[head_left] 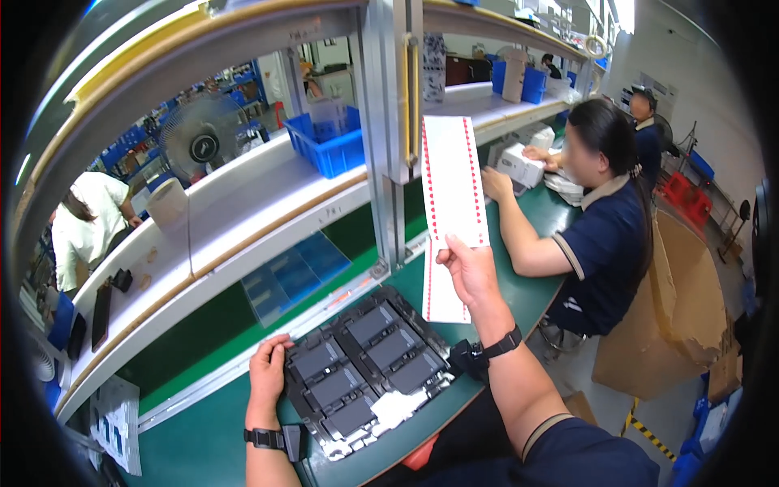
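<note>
My right hand (pixel 466 272) holds up a long white sheet (pixel 450 195) edged with rows of small red stickers, lifted above the bench. My left hand (pixel 268 373) rests on the left edge of a black tray (pixel 369 369) that holds several dark flat rectangular parts in its pockets. The tray lies on the green bench (pixel 203 430) near the front edge. Both wrists wear a dark strap.
A co-worker in a dark shirt (pixel 604 235) sits to my right handling white boxes (pixel 519 166). A white shelf (pixel 243 195) carries a blue bin (pixel 329 146), a fan (pixel 199 138) and a roll. Metal uprights (pixel 385 138) stand behind the tray. Cardboard boxes (pixel 673 316) stand on the floor at right.
</note>
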The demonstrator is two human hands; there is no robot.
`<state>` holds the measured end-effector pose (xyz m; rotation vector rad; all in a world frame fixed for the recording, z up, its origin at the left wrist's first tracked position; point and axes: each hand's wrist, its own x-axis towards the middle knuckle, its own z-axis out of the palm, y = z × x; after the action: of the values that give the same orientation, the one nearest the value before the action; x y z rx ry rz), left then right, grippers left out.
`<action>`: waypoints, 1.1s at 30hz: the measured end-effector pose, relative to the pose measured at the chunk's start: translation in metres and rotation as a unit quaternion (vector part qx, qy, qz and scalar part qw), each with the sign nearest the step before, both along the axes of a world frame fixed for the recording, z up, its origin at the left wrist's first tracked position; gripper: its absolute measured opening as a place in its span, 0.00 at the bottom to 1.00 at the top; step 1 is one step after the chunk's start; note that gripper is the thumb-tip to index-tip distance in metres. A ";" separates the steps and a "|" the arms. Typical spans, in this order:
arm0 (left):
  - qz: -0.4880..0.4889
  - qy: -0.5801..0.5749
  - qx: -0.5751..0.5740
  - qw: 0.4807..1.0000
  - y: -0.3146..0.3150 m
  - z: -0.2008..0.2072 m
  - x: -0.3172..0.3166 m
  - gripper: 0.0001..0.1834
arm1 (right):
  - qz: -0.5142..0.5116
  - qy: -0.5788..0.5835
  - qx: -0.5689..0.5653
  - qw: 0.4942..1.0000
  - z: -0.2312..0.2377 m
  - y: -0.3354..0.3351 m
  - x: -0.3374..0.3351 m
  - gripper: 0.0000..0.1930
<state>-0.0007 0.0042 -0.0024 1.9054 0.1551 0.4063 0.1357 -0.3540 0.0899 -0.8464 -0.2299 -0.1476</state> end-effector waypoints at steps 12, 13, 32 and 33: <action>-0.003 0.001 -0.028 1.000 -0.002 -0.001 0.004 0.11 | 0.046 0.053 -0.008 0.997 -0.046 0.016 0.059 0.09; -0.006 0.002 -0.016 1.000 -0.002 0.002 0.005 0.11 | 0.054 0.071 -0.015 0.996 -0.053 0.016 0.063 0.09; -0.009 0.049 0.076 0.996 -0.015 0.026 -0.003 0.16 | 0.087 0.114 -0.048 0.989 -0.069 0.021 0.070 0.09; -0.007 0.049 0.088 0.995 -0.017 0.029 -0.003 0.16 | 0.094 0.115 -0.057 0.987 -0.071 0.022 0.069 0.09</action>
<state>-0.0033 -0.0131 0.0264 2.0999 0.1761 0.3258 0.2045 -0.3319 0.0191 -0.9425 -0.1000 0.1411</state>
